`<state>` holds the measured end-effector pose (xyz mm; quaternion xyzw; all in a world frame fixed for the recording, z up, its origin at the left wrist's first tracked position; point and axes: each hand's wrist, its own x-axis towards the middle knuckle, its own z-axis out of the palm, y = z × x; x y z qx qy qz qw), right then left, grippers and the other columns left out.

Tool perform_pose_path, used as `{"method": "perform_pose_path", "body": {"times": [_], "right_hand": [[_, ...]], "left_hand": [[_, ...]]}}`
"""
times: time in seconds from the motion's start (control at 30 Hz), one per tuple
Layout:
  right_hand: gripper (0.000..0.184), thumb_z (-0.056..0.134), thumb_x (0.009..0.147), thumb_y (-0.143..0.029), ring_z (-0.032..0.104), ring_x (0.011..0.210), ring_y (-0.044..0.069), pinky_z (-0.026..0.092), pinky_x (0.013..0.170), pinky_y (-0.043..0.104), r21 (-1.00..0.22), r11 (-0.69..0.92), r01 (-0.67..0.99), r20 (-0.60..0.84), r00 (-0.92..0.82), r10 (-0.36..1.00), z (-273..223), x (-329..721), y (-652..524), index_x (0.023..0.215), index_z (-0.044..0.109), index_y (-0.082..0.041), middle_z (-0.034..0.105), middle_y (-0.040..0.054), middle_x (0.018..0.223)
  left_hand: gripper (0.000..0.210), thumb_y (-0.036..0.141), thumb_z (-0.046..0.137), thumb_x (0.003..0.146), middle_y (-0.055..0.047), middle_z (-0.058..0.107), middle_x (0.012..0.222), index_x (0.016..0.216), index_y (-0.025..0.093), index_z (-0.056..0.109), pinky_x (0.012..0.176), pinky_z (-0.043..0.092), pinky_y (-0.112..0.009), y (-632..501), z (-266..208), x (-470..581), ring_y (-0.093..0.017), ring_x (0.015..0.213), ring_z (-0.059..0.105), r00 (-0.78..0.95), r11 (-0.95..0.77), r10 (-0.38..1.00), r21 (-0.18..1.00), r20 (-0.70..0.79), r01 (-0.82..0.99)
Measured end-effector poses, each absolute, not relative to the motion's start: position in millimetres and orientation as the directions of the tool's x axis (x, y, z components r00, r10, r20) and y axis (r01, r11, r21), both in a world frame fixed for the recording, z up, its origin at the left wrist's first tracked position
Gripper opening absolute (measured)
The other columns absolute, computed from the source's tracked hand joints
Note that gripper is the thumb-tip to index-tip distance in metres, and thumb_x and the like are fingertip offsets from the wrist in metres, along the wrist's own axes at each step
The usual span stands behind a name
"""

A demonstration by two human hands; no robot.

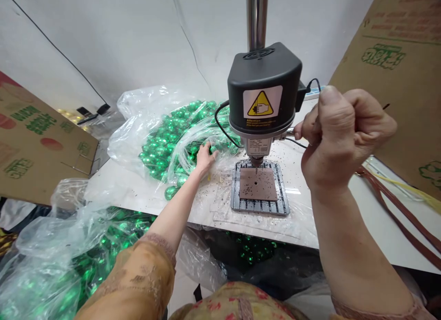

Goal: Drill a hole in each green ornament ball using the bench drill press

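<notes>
Left hand [206, 159] among green balls [161, 143], right hand [339, 131] on a drill-press lever [289, 133].
The right hand is curled into a fist around the lever; the left hand dips into the opening of a clear bag [129, 122], its fingertips partly hidden, so I cannot tell whether they pinch a ball; most balls lie beyond and left of that hand; the black drill press [263, 76] stands between the hands, its bit above a brown plate [265, 191] on the base [282, 206]; dark specks litter the counter [379, 223] around it.
</notes>
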<state>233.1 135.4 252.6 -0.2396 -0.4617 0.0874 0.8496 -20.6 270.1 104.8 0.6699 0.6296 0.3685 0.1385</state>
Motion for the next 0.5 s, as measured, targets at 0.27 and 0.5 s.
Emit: {"method": "perform_pose_path", "body": {"times": [0.27, 0.5], "right_hand": [[0.043, 0.064, 0.090, -0.023, 0.031, 0.041, 0.006, 0.026, 0.045, 0.030, -0.498, 0.862, 0.094, 0.748, 0.549, 0.373, 253, 231, 133, 0.058, 0.035, -0.022, 0.034, -0.0078, 0.045], [0.045, 0.065, 0.090, -0.029, 0.034, 0.042, 0.006, 0.027, 0.046, 0.029, -0.502, 0.858, 0.110, 0.757, 0.536, 0.374, 251, 232, 134, 0.059, 0.034, -0.023, 0.032, -0.0076, 0.047]], "left_hand": [[0.053, 0.064, 0.061, 0.092, -0.002, 0.065, 0.092, 0.131, 0.030, 0.058, 0.054, 0.047, -0.025, 165, 124, -10, -0.012, 0.062, 0.061, -0.022, -0.184, 0.983, 0.982, 0.184, 0.030], [0.059, 0.061, 0.073, 0.086, -0.005, 0.069, 0.106, 0.132, 0.027, 0.059, 0.076, 0.056, -0.030, 134, 103, 30, -0.017, 0.088, 0.066, 0.148, -0.218, 0.968, 0.972, 0.204, 0.088]]}}
